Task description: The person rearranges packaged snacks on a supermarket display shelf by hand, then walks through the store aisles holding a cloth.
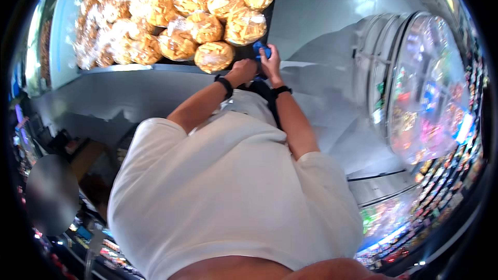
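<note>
My left hand, with a black band at the wrist, is closed just below the front right corner of the snack display. Whatever it may grip is hidden. Close beside it, my right hand has its fingers bent around a small blue object, too small to name. The nearest goods are clear bags of golden snack strips, stacked in rows to the front edge. Further rows of wrapped brownish snacks fill the left side. Neither hand touches the bags.
A metal ledge runs along the display's front. To the right stands a rounded glass-like case with colourful contents and metal rims. Grey floor lies between. Stocked shelves line the far right; a round grey disc is at left.
</note>
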`<state>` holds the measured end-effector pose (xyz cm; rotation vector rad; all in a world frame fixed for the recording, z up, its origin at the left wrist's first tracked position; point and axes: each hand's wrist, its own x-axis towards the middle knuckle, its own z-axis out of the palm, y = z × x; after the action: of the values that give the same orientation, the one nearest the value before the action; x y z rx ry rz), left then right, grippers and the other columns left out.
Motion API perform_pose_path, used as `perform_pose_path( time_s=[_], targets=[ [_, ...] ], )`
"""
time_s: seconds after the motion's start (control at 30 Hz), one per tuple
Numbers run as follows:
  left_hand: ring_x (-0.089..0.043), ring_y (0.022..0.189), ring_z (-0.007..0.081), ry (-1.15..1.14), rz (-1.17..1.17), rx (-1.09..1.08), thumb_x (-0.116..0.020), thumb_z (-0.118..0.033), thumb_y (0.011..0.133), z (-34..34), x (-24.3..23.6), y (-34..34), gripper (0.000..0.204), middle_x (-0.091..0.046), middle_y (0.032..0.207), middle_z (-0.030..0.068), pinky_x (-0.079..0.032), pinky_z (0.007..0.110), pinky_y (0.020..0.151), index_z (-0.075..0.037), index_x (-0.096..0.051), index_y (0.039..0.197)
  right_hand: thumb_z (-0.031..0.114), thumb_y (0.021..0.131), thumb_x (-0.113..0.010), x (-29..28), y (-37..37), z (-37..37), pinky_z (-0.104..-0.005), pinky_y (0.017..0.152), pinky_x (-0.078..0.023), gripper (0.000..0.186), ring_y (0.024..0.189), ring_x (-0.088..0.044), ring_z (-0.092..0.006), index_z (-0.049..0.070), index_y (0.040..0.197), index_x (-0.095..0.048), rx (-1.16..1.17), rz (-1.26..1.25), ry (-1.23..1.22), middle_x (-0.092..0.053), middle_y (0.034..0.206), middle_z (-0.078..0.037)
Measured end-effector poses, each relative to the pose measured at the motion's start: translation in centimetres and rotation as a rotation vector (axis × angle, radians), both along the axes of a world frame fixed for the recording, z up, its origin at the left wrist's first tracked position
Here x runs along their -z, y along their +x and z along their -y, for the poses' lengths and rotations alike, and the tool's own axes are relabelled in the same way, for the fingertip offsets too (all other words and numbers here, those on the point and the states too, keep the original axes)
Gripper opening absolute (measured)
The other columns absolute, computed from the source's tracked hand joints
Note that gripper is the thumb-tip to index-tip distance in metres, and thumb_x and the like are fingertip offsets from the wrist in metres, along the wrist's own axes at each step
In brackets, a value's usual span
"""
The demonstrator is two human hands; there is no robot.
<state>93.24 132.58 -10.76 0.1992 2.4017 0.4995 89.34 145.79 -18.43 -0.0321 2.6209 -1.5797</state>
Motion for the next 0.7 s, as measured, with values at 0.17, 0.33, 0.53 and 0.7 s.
perform_pose_path(
  time_s=[0.17, 0.33, 0.53, 0.7],
  targets=[
    [-0.070, 0.086, 0.0322, 0.045, -0.204, -0.092, -0.056, -0.025, 0.091, 0.4, 3.2, 2.2, 0.026, -0.070, 0.093, 0.0183, -0.057, 0.042, 0.073, -0.001, -0.065, 0.098, 0.030, 0.087, -0.067, -0.6, -0.4, 0.8, -0.0451, 0.082, -0.048, 0.033, 0.092, -0.060, -0.0410, 0.006, 0.109, -0.062, -0.008, -0.045, 0.102, -0.064, 0.096, -0.021],
    [-0.066, 0.088, 0.0336, 0.113, -0.396, -0.489, -0.056, -0.036, 0.091, -1.6, 4.0, 0.5, 0.036, -0.066, 0.095, 0.0179, -0.055, 0.042, 0.072, -0.001, -0.060, 0.098, 0.013, 0.081, -0.063, -1.1, -5.1, 1.4, -0.0455, 0.086, -0.047, 0.025, 0.095, -0.061, -0.0413, 0.003, 0.104, -0.064, -0.079, -0.005, 0.039, -0.065, 0.099, -0.022],
    [-0.058, 0.101, 0.0320, -0.125, -0.419, -0.773, -0.064, -0.035, 0.083, -5.1, 2.8, -3.6, 0.039, -0.060, 0.107, 0.0146, -0.049, 0.042, 0.079, -0.003, -0.055, 0.104, 0.013, 0.080, -0.064, -0.1, -10.0, 2.0, -0.0463, 0.084, -0.047, 0.024, 0.094, -0.059, -0.0410, 0.004, 0.102, -0.065, -0.135, -0.019, 0.011, -0.065, 0.096, -0.021],
    [-0.056, 0.096, 0.0357, -0.184, -0.506, -1.010, -0.067, -0.029, 0.081, -9.0, 1.9, -4.0, 0.046, -0.052, 0.112, 0.0198, -0.048, 0.045, 0.076, -0.002, -0.051, 0.116, 0.016, 0.082, -0.065, -1.2, -12.8, 0.7, -0.0469, 0.086, -0.046, 0.026, 0.096, -0.057, -0.0421, 0.005, 0.105, -0.065, -0.339, 0.003, 0.021, -0.062, 0.099, -0.023]
  ],
)
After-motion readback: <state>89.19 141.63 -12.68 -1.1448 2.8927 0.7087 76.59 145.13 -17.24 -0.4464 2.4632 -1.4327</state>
